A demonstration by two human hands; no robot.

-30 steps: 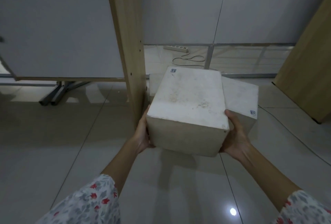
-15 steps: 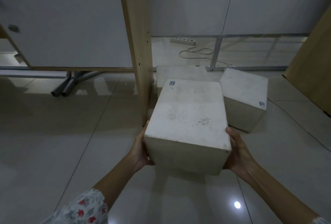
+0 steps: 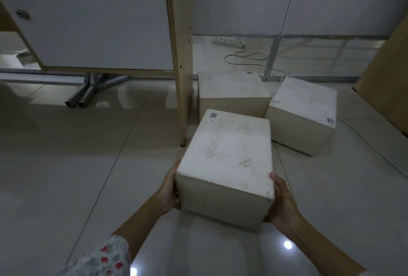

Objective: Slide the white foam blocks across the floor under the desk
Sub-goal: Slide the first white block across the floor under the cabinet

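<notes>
A white foam block [image 3: 229,154] sits on the tiled floor in front of me, its top marked with a small sticker. My left hand [image 3: 169,189] presses its left side and my right hand [image 3: 280,200] presses its right side, gripping it between them. Behind it stand two more white foam blocks: one [image 3: 231,90] straight behind, beside the wooden desk leg [image 3: 180,59], and a turned one [image 3: 306,105] to the right. Both lie under the desk.
A white power strip [image 3: 228,42] with a looped cable lies on the floor at the back. Metal feet [image 3: 88,92] of a stand sit to the left. A wooden panel [image 3: 388,72] rises at the right. A grey partition post [image 3: 270,61] stands behind the blocks.
The gripped block has come back toward me, away from the two rear blocks, which now show fully. My view has tilted and pulled back.
</notes>
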